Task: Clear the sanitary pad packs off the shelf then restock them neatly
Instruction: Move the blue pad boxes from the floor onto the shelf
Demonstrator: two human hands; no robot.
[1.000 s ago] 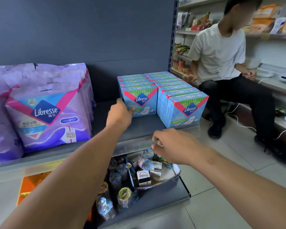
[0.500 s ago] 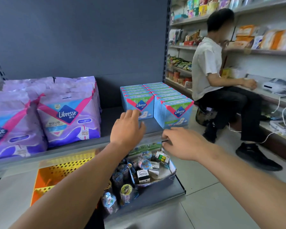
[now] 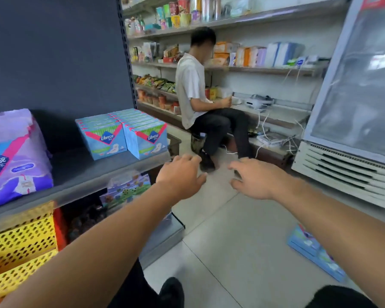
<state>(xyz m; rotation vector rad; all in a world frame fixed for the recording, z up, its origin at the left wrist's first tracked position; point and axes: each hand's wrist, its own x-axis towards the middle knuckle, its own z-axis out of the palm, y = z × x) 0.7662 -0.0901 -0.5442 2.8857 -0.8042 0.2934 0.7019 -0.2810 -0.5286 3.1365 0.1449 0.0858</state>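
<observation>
- Head view: your left hand (image 3: 180, 176) hangs in mid-air just off the front right corner of the grey shelf (image 3: 93, 174), fingers relaxed and spread, gripping nothing.
- Your right hand (image 3: 252, 180) floats beside it over the floor tiles, apart from the left, fingers loosely spread, nothing in it either.
- The blue Libresse boxes (image 3: 122, 135) stand upright in two rows at the shelf's right end, front faces toward you, the rows touching side by side and running back toward the dark rear panel.
- The purple Libresse packs (image 3: 13, 156) sit at the shelf's left end, well apart from the blue boxes, with bare shelf between them.
- More blue packs (image 3: 316, 252) lie on the floor at your right, partly hidden behind your right forearm; blurred, so the count can't be told.
- Under the shelf: yellow perforated baskets (image 3: 20, 247) at left, and a colourful box (image 3: 127, 190) just below the shelf edge.
- Beyond your hands, a seated person (image 3: 193, 85) in a white shirt faces the stocked wall shelves.
- A glass-door cooler (image 3: 353, 96) stands at far right.
</observation>
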